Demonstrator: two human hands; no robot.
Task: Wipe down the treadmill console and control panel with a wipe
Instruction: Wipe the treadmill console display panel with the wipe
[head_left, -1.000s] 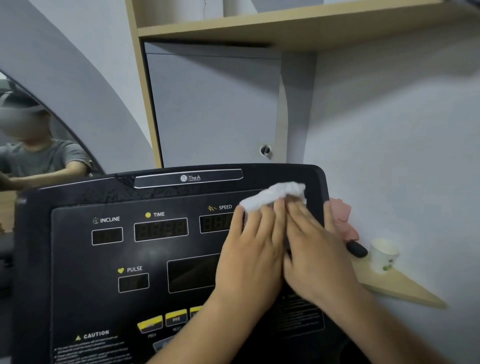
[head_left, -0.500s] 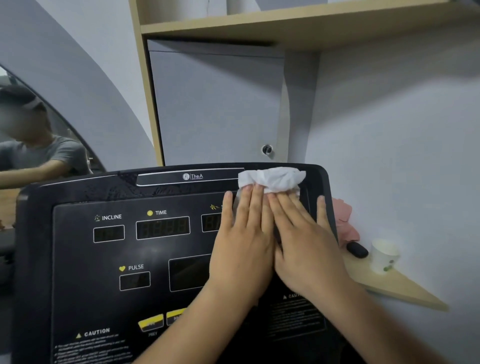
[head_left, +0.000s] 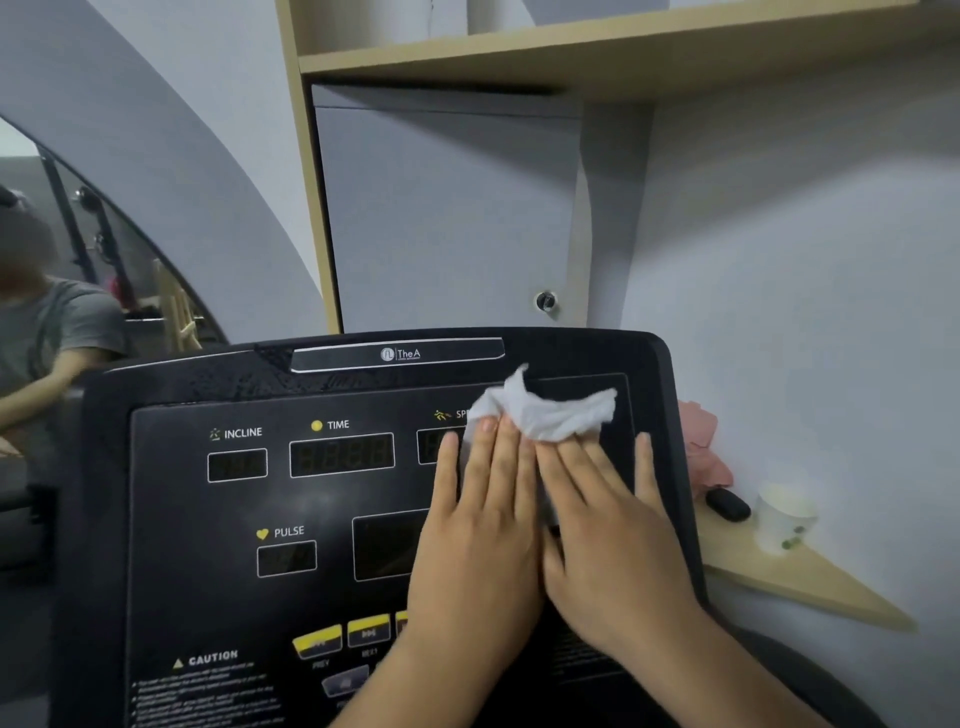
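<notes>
The black treadmill console (head_left: 218, 525) fills the lower frame, with INCLINE, TIME, SPEED and PULSE windows and yellow buttons. A crumpled white wipe (head_left: 545, 410) lies on its upper right, over the SPEED window. My left hand (head_left: 478, 525) and my right hand (head_left: 608, 525) lie flat side by side, fingers extended, pressing the wipe's near part against the panel. Its far edge sticks out beyond my fingertips. Both forearms hide the console's lower right.
A wooden corner shelf (head_left: 810, 582) at the right carries a white paper cup (head_left: 784, 514), a small black object (head_left: 727, 504) and a pink cloth (head_left: 704, 441). A grey cabinet door (head_left: 441, 218) and wooden shelving stand behind. A mirror at left reflects a person (head_left: 47, 332).
Both hands pushed the wipe up to the console's top edge, then drew it back down a little toward me; the wipe has bunched up.
</notes>
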